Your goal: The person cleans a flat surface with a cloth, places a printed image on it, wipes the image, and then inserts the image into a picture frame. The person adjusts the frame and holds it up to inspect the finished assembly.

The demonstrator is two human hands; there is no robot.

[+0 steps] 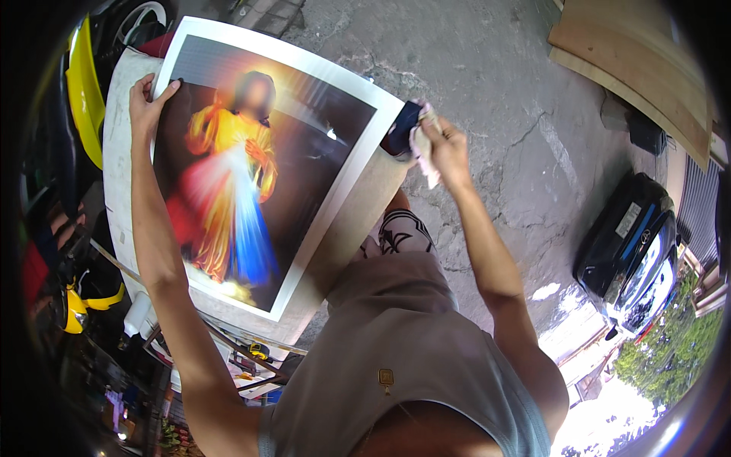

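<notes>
One dark car [628,255] stands off to the right, well apart from the work, on cracked grey ground. One pale surface [126,164] is in front of the person, and on it lies one large print [244,175], face up, white-bordered, showing a single robed figure with red and blue rays. Of the person's two hands, the left hand [148,99] is at the print's upper left edge, thumb spread from the other fingers; I cannot tell whether they pinch the edge or only press. The right hand [445,148], just beyond the print's right corner, has its fingers closed around one crumpled pale cloth [423,145]. A dark blue piece [403,128] sits against that cloth; whether they are joined is unclear. Near the surface's lower end is one white bottle-like container [137,314], contents hidden, and one yellow-and-black tape measure [259,350].
</notes>
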